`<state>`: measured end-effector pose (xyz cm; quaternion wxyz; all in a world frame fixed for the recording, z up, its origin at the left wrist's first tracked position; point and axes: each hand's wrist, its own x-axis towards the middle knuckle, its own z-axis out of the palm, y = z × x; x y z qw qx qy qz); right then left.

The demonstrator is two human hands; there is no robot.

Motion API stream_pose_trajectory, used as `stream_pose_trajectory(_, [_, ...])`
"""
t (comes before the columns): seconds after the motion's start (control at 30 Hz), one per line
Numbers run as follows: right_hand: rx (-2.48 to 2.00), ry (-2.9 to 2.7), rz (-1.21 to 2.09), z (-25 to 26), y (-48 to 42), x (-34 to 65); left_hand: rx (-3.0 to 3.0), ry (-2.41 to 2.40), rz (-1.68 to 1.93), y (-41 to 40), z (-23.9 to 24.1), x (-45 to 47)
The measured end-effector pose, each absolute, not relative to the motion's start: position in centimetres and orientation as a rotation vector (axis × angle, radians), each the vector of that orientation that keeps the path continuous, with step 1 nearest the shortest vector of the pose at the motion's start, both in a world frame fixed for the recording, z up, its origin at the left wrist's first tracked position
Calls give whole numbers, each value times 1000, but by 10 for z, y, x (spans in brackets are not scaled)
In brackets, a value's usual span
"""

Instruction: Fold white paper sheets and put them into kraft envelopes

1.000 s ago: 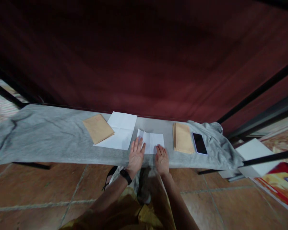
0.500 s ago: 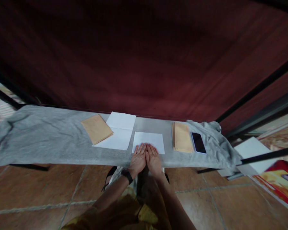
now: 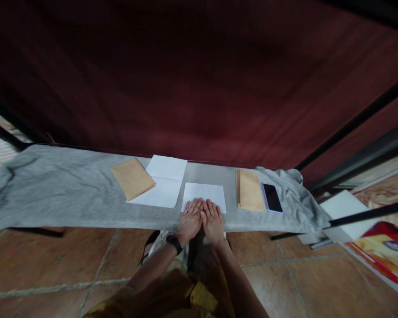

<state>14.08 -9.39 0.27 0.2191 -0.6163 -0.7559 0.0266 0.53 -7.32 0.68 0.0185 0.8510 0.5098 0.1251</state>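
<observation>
A dark red wall (image 3: 199,88) fills everything ahead of me, with brown floor tiles (image 3: 53,265) below. Between them runs a long grey cloth (image 3: 53,190), spread flat and bunched at its right end. Off to the right a red and yellow printed sheet (image 3: 384,251) lies on the floor; its writing is too blurred to read. On the cloth, from the left, lie a brown envelope (image 3: 132,177) overlapping a large white sheet (image 3: 162,183), then a smaller white paper (image 3: 205,193) straight in front of me, then a stack of brown envelopes (image 3: 249,190) with a dark-screened phone (image 3: 272,198) just beside it. My left hand (image 3: 189,219) and right hand (image 3: 213,221) lie palm down on the near edge of the smaller paper, fingers stretched out flat, the two hands touching side by side and gripping nothing. A black watch (image 3: 174,242) sits on my left wrist
</observation>
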Motion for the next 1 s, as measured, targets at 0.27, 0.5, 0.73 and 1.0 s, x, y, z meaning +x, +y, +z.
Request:
stream_pose_trajectory(0.27, [-1786,-2133,-44,-6,-94,145,2658,1653,448,-74,-1,3])
stream_pose_trajectory(0.5, [-1804,-2109,-95,-13,-94,149,2633,1732,528,-79,-3,-7])
stream_pose_trajectory(0.73, [-1858,-2028,-151,-20,-96,155,2626,1781,542,-83,-3,-8])
stream_pose_trajectory(1.0, [-1954,-1909,-169,-21,-102,170,2532,1881,578,-85,-7,-10])
